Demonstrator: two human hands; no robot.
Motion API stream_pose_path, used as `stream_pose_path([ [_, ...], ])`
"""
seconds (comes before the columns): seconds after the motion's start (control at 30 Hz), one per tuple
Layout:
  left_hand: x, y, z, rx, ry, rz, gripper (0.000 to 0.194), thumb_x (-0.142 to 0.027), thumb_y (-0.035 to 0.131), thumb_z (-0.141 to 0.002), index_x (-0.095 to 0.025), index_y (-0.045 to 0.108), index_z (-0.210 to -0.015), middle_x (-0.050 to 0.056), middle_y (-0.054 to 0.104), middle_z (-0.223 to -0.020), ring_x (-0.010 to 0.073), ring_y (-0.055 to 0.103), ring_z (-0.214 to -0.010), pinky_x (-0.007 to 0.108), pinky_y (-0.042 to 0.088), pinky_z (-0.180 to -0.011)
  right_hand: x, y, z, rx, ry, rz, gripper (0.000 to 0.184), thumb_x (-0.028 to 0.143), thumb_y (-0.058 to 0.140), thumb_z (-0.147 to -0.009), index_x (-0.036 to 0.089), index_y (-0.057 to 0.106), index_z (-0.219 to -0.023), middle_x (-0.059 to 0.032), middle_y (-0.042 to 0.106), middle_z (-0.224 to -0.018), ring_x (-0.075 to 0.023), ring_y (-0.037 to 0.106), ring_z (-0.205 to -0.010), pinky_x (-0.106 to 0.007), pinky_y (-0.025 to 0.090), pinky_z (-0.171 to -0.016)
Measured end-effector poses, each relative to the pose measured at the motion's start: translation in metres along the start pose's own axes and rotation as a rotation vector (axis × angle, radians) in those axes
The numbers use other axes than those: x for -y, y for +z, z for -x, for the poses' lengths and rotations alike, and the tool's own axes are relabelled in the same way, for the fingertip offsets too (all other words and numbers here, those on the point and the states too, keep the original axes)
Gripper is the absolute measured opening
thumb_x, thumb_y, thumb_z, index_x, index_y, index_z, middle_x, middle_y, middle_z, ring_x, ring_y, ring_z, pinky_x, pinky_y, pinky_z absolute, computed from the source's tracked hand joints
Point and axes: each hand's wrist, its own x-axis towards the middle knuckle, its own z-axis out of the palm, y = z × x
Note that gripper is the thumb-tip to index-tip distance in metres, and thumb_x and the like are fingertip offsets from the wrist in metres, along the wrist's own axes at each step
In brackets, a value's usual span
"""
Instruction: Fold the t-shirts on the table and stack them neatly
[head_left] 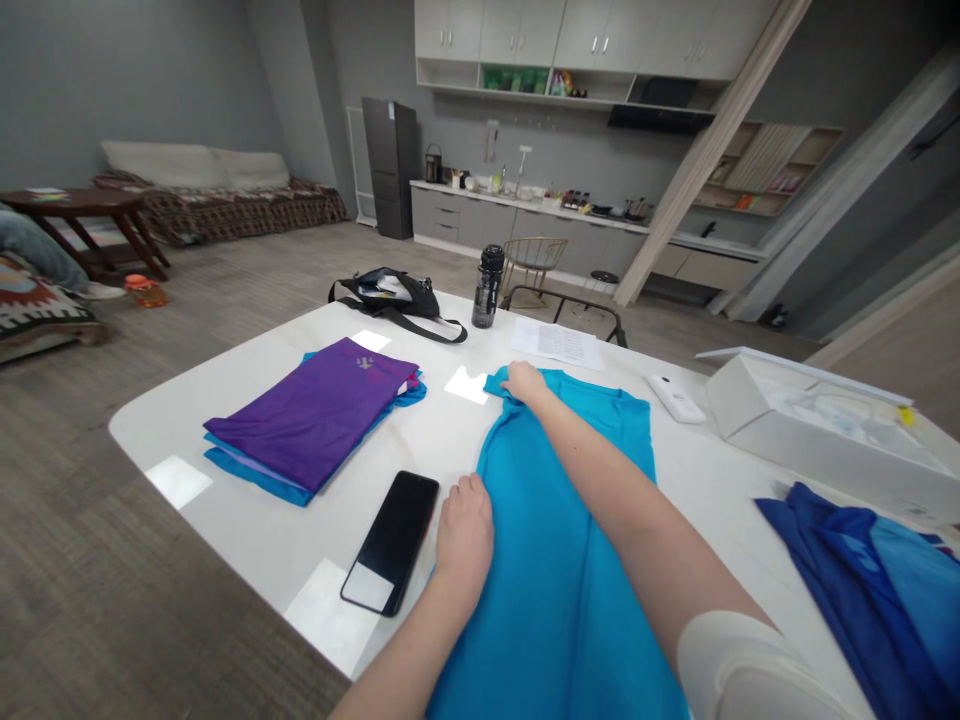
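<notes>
A turquoise shirt (562, 540) lies flat on the white table (247, 400) in front of me. My right hand (525, 382) reaches to its far left corner, fingers closed on the cloth at the shoulder. My left hand (465, 530) rests at the shirt's near left edge, fingers curled down on the fabric. A black phone (391, 540) lies face up just left of my left hand.
A folded stack with a purple shirt (315, 410) on top sits at the left. Blue garments (870, 590) lie at the right, with an open white box (817, 420) behind them. A black bag (394, 295), a dark bottle (488, 287), a paper sheet (559, 342) and a small white device (676, 398) stand further back.
</notes>
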Motion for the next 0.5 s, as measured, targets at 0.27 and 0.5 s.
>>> stream_pose_path([
  [0.27,0.001,0.0,0.004,-0.012,0.032,0.004,0.031,0.003,0.042,-0.092,-0.008,0.062,-0.113,0.014,0.065,-0.1,0.0241,0.064,-0.091,0.035,0.052,-0.082,-0.017,-0.019,0.0,-0.081,0.06,-0.284,0.046,0.031,0.094,-0.057,0.011,0.076,-0.094,-0.02,0.073,-0.113,-0.0404,0.062,-0.119,-0.036,0.05,-0.092],
  [0.5,0.002,-0.01,0.002,0.077,0.01,-0.003,0.029,-0.004,0.037,-0.098,-0.011,0.06,-0.114,0.011,0.066,-0.095,0.0237,0.069,-0.084,0.033,0.052,-0.073,-0.047,-0.006,-0.004,-0.102,0.106,-0.798,0.019,0.035,0.074,-0.084,0.016,0.073,-0.082,-0.0061,0.076,-0.08,-0.0256,0.072,-0.092,-0.03,0.056,-0.082],
])
